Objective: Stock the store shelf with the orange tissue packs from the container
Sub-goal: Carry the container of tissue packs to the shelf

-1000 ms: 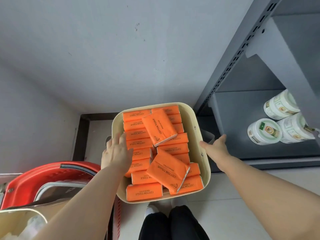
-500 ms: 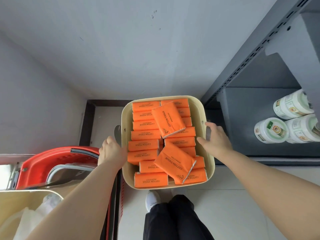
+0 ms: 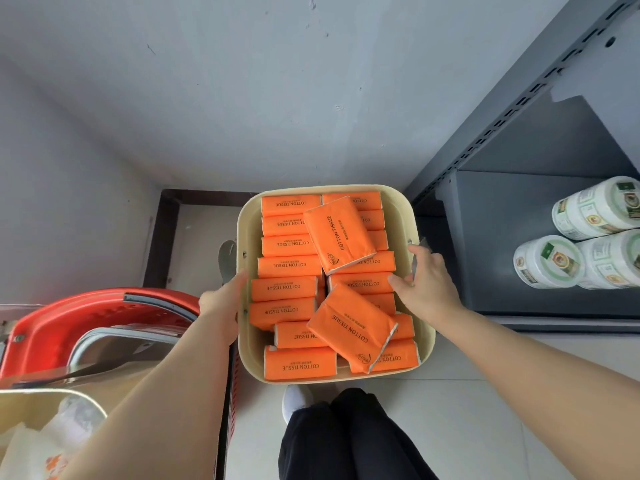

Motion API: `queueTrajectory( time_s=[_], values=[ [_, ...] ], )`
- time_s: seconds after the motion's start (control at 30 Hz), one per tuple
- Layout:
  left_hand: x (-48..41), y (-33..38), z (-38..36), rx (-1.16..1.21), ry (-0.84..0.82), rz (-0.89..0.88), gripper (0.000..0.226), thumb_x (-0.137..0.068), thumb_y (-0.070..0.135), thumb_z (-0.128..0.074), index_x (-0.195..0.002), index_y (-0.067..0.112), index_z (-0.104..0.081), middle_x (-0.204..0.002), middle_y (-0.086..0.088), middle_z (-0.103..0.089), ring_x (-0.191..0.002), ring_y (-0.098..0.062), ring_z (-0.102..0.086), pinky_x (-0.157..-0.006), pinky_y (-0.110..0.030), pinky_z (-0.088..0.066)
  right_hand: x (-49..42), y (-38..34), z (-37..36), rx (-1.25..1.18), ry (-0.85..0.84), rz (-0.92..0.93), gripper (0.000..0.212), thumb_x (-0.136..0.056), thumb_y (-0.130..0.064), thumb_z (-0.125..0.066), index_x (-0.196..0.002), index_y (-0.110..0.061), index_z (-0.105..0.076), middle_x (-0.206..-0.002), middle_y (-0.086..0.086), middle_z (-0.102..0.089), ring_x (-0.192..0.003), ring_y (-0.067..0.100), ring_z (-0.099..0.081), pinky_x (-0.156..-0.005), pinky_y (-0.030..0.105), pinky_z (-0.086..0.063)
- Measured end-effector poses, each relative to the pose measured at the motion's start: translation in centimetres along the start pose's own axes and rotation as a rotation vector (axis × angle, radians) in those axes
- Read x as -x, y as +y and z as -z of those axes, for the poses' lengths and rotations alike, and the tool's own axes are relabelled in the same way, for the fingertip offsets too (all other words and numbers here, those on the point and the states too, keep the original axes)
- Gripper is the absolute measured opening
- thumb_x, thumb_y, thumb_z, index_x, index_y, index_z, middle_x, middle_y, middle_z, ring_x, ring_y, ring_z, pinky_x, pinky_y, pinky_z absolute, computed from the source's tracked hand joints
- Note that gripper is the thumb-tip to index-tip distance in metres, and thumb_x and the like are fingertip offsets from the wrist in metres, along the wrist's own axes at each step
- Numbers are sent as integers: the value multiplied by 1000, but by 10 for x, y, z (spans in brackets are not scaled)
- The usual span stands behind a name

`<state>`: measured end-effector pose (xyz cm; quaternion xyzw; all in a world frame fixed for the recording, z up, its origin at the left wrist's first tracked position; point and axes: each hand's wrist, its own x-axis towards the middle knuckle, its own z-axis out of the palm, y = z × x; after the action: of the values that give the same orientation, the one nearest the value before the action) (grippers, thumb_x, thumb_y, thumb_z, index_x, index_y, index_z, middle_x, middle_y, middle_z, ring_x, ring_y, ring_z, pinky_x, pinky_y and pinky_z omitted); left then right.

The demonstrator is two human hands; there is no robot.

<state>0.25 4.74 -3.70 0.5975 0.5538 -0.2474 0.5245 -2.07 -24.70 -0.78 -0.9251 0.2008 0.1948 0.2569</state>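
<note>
A cream plastic container sits low in front of my knees, filled with rows of orange tissue packs. Two loose packs lie tilted on top, one towards the back and one at the front. My left hand holds the container's left wall with the thumb up at the rim; its fingers are hidden. My right hand grips the right rim, thumb inside over the packs and fingers outside by the handle. The dark grey store shelf stands just to the right.
Three white jars lie on the low shelf board at the right. A red shopping basket and another cream bin stand at the left. A grey wall rises behind. My dark trouser legs and a white shoe are below the container.
My left hand slid off the packs to the container's left wall. My right hand closed in from the shelf side onto the right rim.
</note>
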Motion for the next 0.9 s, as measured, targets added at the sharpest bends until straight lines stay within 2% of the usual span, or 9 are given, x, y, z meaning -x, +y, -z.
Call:
queueTrajectory(
  time_s=[0.1,0.2,0.27,0.4,0.47,0.53,0.63,0.7,0.9],
  values=[
    [5,-2,0,70,27,-88,29,-81,24,-73,-103,12,-58,-97,-11,-66,-85,-29,-66,-82,-45,-55,1,-2,3,20,-49,-13,73,-85,-45,-63,-144,-22,-25,-133,9,-38,-94,20,-60,-79,32,-45],
    [15,0,1,35,53,-222,19,-82,23,-70,-93,15,-57,-95,-11,-66,-83,-27,-66,-81,-44,-56,1,-3,7,-1,-106,-28,77,-84,-46,-64,-145,-22,-23,-136,10,-36,-99,21,-59,-86,37,-46],
    [20,4,4,4,44,-291,24,-81,26,-71,-98,15,-58,-95,-9,-66,-82,-25,-65,-77,-41,-56,0,-2,13,-63,-120,-67,76,-85,-42,-64,-146,-21,-23,-138,9,-38,-100,19,-57,-90,38,-44],
    [27,16,14,-103,5,-384,29,-80,26,-73,-102,18,-56,-96,-8,-66,-87,-21,-65,-76,-34,-53,-5,3,26,-185,-115,-237,82,-89,-36,-62,-150,-16,-12,-147,10,-37,-130,30,-42,-103,43,-38],
    [28,23,17,-165,-26,-426,26,-82,22,-71,-104,21,-57,-85,-6,-63,-78,-16,-62,-75,-29,-51,-8,7,28,-140,-145,-284,78,-90,-33,-60,-149,-9,-15,-145,13,-40,-129,31,-42,-97,40,-40],
    [28,32,18,-265,-37,-465,42,-84,22,-70,-122,17,-54,-83,-3,-61,-71,-13,-57,-68,-22,-47,-11,8,28,-87,-187,-284,70,-90,-31,-59,-145,-6,-25,-136,12,-50,-122,29,-47,-87,35,-41],
    [25,39,17,-363,13,-456,57,-82,27,-72,-132,15,-48,-109,-12,-64,-86,-21,-61,-85,-37,-53,-13,8,29,-72,-211,-285,69,-88,-30,-61,-145,-8,-29,-142,9,-44,-125,28,-47,-90,35,-41],
    [28,39,13,-439,37,-424,57,-81,26,-72,-131,12,-49,-115,-14,-62,-94,-26,-62,-88,-43,-52,-12,9,31,-77,-227,-292,70,-87,-27,-63,-145,-8,-29,-144,9,-42,-124,28,-47,-87,33,-40],
    [50,33,3,-480,36,-415,29,-82,21,-71,-106,10,-60,-90,-7,-63,-77,-19,-61,-57,-24,-45,5,11,42,-142,-299,-340,74,-86,-15,-65,-148,-9,-24,-146,9,-38,-127,28,-43,-88,30,-38]
  ],
)
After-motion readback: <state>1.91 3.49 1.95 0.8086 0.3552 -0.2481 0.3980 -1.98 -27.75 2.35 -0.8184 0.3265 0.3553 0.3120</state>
